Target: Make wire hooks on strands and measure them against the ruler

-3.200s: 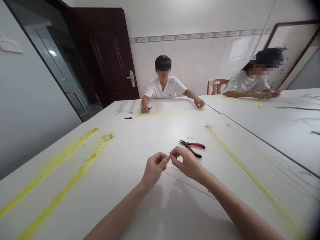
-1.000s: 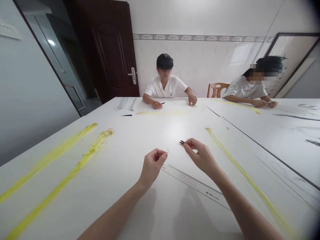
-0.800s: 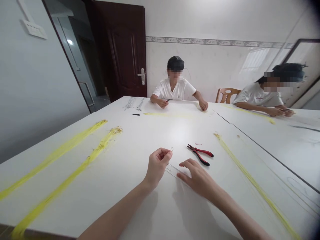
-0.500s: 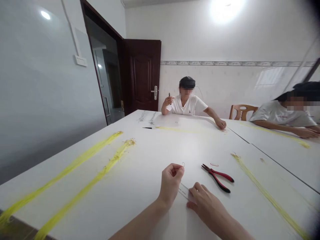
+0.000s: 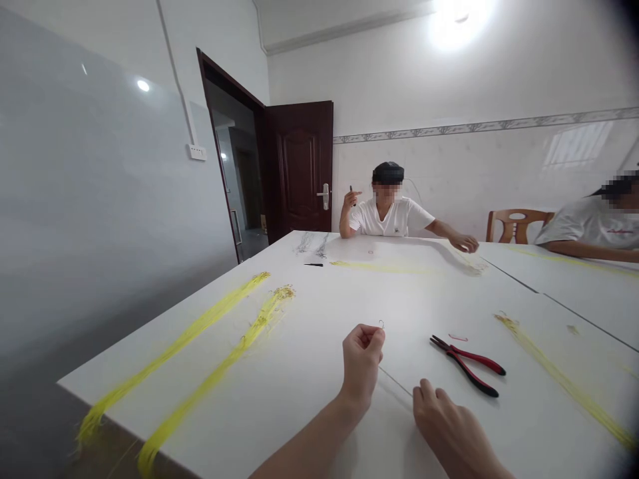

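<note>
My left hand (image 5: 363, 359) is closed in a pinch, with the small curved bend of a fish hook (image 5: 381, 324) rising above the thumb and fingertip. Below that pinch, a thin fishing line (image 5: 397, 383) runs straight down to the right. Its other end goes into my right hand (image 5: 446, 419), whose fingers are curled closed around it. To the right of both hands lie red-and-black pliers (image 5: 472, 366), jaws pointing away to the left. A small loop of reddish cord (image 5: 458, 338) rests just beyond them.
Bundles of yellow line with hooks at their ends, one far left (image 5: 184, 339) and one nearer (image 5: 219, 369), hang over the white table's edge. Another yellow bundle (image 5: 559, 376) lies right. Across sits a person (image 5: 389, 216) holding a dark tool; another person (image 5: 589, 226) sits at right.
My right hand has drawn away from the left, and the line between them now looks like one straight strand, where two showed before. The view has shifted left. The person opposite has lifted a hand.
</note>
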Tool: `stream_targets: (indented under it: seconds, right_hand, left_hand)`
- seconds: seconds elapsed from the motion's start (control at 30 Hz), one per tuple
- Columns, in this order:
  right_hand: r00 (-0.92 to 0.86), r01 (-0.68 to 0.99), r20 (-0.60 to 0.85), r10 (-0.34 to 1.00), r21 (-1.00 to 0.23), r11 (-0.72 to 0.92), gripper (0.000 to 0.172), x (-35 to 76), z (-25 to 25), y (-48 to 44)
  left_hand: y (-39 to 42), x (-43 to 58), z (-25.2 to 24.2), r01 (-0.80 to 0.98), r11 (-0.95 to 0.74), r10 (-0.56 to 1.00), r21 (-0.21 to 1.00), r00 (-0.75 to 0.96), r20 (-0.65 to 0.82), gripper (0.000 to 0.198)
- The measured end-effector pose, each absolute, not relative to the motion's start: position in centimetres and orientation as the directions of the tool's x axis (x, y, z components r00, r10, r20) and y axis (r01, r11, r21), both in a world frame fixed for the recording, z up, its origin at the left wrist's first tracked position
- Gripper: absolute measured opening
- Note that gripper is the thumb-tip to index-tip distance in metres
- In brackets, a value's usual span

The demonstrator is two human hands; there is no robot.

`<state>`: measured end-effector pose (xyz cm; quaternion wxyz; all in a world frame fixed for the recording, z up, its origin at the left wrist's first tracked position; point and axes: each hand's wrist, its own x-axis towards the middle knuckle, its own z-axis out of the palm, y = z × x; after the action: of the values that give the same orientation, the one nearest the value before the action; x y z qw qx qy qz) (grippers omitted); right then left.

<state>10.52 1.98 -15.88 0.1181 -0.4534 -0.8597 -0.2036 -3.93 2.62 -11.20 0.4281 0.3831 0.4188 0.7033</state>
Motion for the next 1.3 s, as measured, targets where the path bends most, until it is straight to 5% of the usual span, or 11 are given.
stream_targets:
  seconds: [0.27,0.53,0.7,1.07,1.3]
  right_hand:
    - [-0.452,0.855,0.578,0.680,0.498,0.144,0.034,16.0,-8.6,-0.1]
    - [-0.608,0.740,0.729,0.315,0.376,0.557,0.063,16.1,-9.1,4.1]
    - [-0.582,0.703,0.765,0.274,0.304,0.643,0.068,16.8,-11.3,5.5]
    - [-0.499,0.644,0.827,0.259,0.153,0.749,0.049,18.5,-10.4,4.0]
    - [-0.607,0.528,0.775,0.177,0.227,0.818,0.016,17.9,-9.9,2.4]
  left_hand:
    - [2.9,-4.1,-11.4,-0.348,-0.333,0.916,0.876,-0.340,0.214,0.022]
    - [2.5,-3.7,-11.5,-0.365,-0.228,0.954,0.903,-0.269,0.133,0.019]
    - [2.4,-3.0,-11.7,-0.318,-0.146,0.972,0.937,-0.221,0.076,0.019]
    - [0.9,-1.4,-11.4,-0.230,0.013,1.000,0.973,-0.017,-0.018,0.022]
    - [0.3,-0.7,-11.4,-0.191,0.118,0.982,0.974,0.169,-0.085,0.020]
